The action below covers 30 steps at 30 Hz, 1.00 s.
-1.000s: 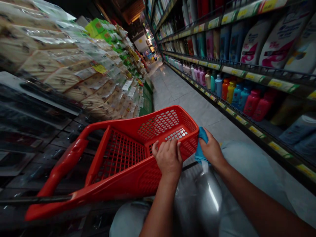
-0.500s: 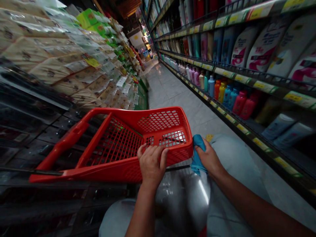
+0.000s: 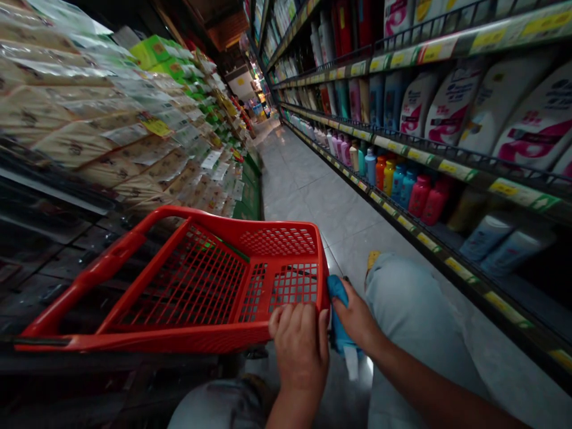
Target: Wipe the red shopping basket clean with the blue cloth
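Left hand (image 3: 300, 348) closed, fingers curled over the near rim of the red plastic shopping basket (image 3: 147, 341); right hand (image 3: 356, 317) closed on a blue cloth (image 3: 338, 313) at the basket's near right corner.

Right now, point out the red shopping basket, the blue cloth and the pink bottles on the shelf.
Red shopping basket (image 3: 179, 341): head view, front wall.
Blue cloth (image 3: 338, 316): head view, middle of the cloth.
Pink bottles (image 3: 419, 198): head view, body of one bottle.

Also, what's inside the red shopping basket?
The red plastic shopping basket shows only its own mesh floor and walls; whatever lies behind the left hand is covered.
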### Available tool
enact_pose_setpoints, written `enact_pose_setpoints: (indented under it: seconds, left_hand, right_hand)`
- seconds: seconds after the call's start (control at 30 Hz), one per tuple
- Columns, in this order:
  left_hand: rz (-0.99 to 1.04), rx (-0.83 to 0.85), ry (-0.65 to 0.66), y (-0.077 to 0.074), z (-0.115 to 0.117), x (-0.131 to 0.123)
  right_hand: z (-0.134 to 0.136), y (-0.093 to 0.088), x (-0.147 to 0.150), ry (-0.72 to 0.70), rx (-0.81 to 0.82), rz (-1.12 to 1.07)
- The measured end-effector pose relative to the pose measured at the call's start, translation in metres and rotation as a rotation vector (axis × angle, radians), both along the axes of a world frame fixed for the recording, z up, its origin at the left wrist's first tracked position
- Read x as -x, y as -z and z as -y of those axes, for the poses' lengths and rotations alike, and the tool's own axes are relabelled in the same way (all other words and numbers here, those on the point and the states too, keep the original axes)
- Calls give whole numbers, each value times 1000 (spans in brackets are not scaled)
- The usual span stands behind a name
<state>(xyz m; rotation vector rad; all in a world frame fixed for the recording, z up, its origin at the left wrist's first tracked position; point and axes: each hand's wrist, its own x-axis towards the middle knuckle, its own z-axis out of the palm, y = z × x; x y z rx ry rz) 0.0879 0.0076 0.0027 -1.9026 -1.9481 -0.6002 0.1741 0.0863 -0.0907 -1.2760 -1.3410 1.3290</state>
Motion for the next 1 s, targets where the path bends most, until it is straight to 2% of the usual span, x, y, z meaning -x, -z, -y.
enact_pose_setpoints:
  seconds: [0.1, 0.17, 0.27, 0.33, 0.4, 0.47, 0.53, 0.6, 0.67, 0.77, 0.87, 0.93, 1.0]
  left_hand:
    - [8, 38, 30, -7, 14, 8]
    - [26, 57, 47, -9, 22, 10]
    - [27, 61, 85, -9, 32, 11]
    - [11, 41, 113, -9, 36, 12]
    - [1, 31, 135, -10, 40, 15]
    - [6, 23, 149, -11, 44, 18]
    - [12, 16, 168, -13, 47, 21]
    - [6, 29, 178, -15, 52, 25]
    - [-2, 65, 186, -17, 57, 29]
    - [4, 87, 200, -17, 66, 36]
    - [25, 92, 215, -17, 75, 43]
    - [34, 104, 231, -19, 79, 48]
    - [31, 110, 248, -20, 84, 52]
  right_hand:
    - [-14, -21, 0, 33, -62, 43]
    - [-6, -27, 0, 32, -151, 52]
    - [29, -14, -1, 35, -188, 56]
    - [54, 4, 0, 13, -139, 47]
    - [65, 16, 0, -30, -60, 20]
    - [60, 15, 0, -52, 7, -17]
    - [44, 3, -1, -23, 24, -31]
    - [30, -11, -3, 27, -25, -17]
    - [26, -16, -4, 51, -85, -2]
    - [41, 3, -1, 26, -76, -26]
    - [51, 28, 3, -1, 74, -38]
    - [42, 29, 3, 22, 138, -22]
    - [23, 16, -1, 79, 94, 6]
